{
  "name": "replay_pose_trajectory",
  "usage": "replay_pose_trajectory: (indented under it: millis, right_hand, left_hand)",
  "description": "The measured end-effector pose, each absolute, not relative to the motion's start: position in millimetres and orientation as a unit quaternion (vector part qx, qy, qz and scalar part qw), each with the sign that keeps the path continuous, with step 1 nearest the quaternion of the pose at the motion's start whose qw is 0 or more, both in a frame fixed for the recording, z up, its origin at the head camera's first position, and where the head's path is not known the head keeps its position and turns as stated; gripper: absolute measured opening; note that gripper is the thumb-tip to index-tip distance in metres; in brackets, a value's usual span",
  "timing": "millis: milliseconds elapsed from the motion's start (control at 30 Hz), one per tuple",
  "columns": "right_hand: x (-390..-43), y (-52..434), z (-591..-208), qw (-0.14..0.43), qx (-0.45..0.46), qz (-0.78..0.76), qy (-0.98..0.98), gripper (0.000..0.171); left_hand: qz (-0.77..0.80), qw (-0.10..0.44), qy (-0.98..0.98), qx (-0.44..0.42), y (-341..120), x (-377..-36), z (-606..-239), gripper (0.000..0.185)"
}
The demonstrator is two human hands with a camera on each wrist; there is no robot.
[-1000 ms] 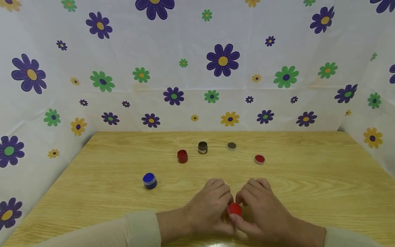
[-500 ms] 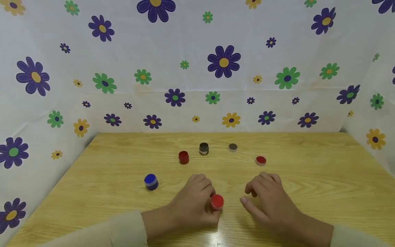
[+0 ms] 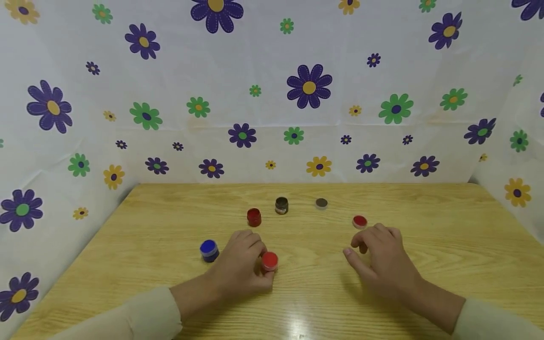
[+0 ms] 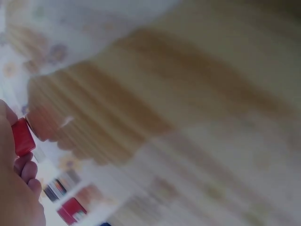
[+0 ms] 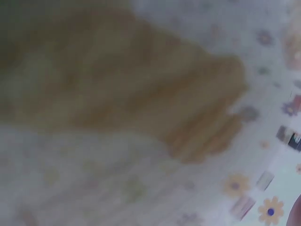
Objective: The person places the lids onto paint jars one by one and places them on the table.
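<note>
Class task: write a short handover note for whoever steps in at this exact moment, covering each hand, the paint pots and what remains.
Left hand: grips the capped red pot beside the blue pot.
Right hand: holds nothing, fingers loosely curled just short of the loose red cap.
Done: blue and held red pots are capped.
Left: the open red pot and open dark pot lack caps; the dark cap lies on the wooden table.
</note>
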State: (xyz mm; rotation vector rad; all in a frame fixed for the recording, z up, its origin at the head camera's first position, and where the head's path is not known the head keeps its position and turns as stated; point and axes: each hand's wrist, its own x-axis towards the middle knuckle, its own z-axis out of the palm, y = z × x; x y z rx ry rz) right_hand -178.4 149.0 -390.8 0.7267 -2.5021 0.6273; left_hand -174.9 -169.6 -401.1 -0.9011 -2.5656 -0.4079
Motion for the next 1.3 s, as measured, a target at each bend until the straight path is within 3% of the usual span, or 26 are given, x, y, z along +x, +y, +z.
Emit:
replay_pose_trajectory:
  millis: [267,500,1100,1300]
  right_hand:
    - [-198,162,-390,0.207,0.186,0.232,-0.932,0.014]
    - [-215,168,-388,0.183,0.153,0.230,-0.944,0.017]
    - [-244,169,-385,0.101,0.089,0.207,-0.969,0.047]
    - [-247,168,-390,0.071,0.074,0.190,-0.976,0.050]
  left_hand:
    - [-0.125,0.205,-0.925,-0.293,-191,-190,-404,0.023]
    - [-0.112,0.183,-0.943,-0.256,-202,-197,-401,0.024]
    - [-0.070,0.147,-0.979,-0.123,-240,-223,-396,0.028]
    - [-0.072,0.143,-0.979,-0.122,-226,-235,-398,0.048]
